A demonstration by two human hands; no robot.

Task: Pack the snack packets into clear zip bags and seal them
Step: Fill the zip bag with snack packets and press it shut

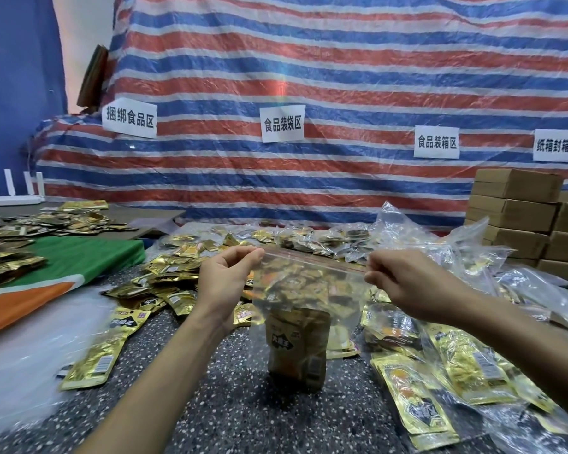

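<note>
In the head view, a clear zip bag (pixel 295 290) hung in the middle of the picture, held up between both hands above a speckled surface (pixel 243 404). Its plastic was thin and see-through, with a red-lined zip strip (pixel 312 257) along the top. A gold and brown snack packet (pixel 297 348) with a dark label stood in the bottom of it. The left hand (pixel 225 276) pinched the strip's left end between thumb and fingers, and the right hand (pixel 404 280) pinched its right end the same way. Whether the strip was pressed closed could not be told.

Loose gold packets (pixel 174 280) lay scattered behind and on both sides of the bag, showing through its plastic. More clear bags (pixel 440 244) were heaped to the right, with cardboard boxes (pixel 518 217) stacked beyond them. A green and orange cloth (pixel 79 260) lay to the left, and a white router (pixel 10 191) stood far left. A red, white and blue striped tarp (pixel 309 77) with white paper signs (pixel 282 122) on it filled the background.

The bag's mouth pointed up and its long axis ran top to bottom. The strip ran left to right, a little lower at the right end. The packet inside stood upright too.
</note>
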